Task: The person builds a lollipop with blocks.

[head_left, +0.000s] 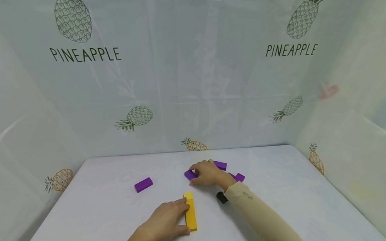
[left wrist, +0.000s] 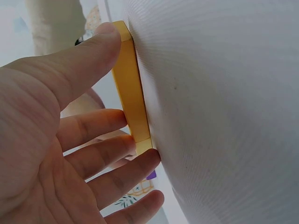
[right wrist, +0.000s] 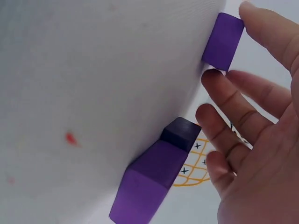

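Observation:
Two yellow blocks, a long one (head_left: 190, 217) and a lighter piece (head_left: 188, 195) at its far end, stand end to end on the white table. My left hand (head_left: 164, 220) touches their left side; in the left wrist view its thumb (left wrist: 107, 42) lies at the near end and its fairly straight fingers (left wrist: 110, 154) rest along the side. Farther back, my right hand (head_left: 207, 173) pinches a purple block (head_left: 190, 175) between thumb and fingers. The right wrist view shows that purple block (right wrist: 224, 41) between the thumb and fingertips.
Another purple block (head_left: 143, 184) lies alone at the left. Behind and right of my right hand are more purple blocks (head_left: 220, 165) (head_left: 240, 177), partly hidden by the hand and wrist. A pineapple-printed curtain (head_left: 189, 78) hangs round the white table (head_left: 110, 206).

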### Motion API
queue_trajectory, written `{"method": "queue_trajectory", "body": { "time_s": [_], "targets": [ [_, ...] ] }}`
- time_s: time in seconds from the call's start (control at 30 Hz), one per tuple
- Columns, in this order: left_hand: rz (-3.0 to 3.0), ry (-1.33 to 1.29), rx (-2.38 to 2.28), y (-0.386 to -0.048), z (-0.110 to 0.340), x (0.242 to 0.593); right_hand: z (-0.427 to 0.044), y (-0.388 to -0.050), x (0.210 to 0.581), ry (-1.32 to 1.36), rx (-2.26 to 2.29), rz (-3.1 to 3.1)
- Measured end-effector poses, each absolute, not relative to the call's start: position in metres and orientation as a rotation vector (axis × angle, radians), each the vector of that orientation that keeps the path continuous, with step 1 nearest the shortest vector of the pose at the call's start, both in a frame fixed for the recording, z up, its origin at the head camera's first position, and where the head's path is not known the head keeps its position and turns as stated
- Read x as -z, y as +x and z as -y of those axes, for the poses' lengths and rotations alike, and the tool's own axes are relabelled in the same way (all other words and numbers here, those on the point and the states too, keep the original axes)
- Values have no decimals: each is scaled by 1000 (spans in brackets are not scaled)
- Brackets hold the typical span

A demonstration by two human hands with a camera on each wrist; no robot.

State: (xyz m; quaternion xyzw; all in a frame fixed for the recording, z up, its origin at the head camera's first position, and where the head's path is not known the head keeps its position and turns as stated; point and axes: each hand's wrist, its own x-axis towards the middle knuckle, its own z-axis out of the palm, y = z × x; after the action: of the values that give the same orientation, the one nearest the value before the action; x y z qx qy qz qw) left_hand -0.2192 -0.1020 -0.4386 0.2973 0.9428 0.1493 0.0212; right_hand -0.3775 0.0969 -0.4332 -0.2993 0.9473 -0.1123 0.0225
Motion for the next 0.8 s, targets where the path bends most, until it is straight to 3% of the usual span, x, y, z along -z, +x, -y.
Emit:
{"method": "queue_trajectory", "body": {
  "time_s": [0.4,0.8],
  "targets": [
    [-2938,959,-460,-217,102,437,-95,-368,427,-886,577,-2700],
    [-2933,937,-434,-220,103,440,-98,-359,432,-1043,616,-2586]
  ]
}}
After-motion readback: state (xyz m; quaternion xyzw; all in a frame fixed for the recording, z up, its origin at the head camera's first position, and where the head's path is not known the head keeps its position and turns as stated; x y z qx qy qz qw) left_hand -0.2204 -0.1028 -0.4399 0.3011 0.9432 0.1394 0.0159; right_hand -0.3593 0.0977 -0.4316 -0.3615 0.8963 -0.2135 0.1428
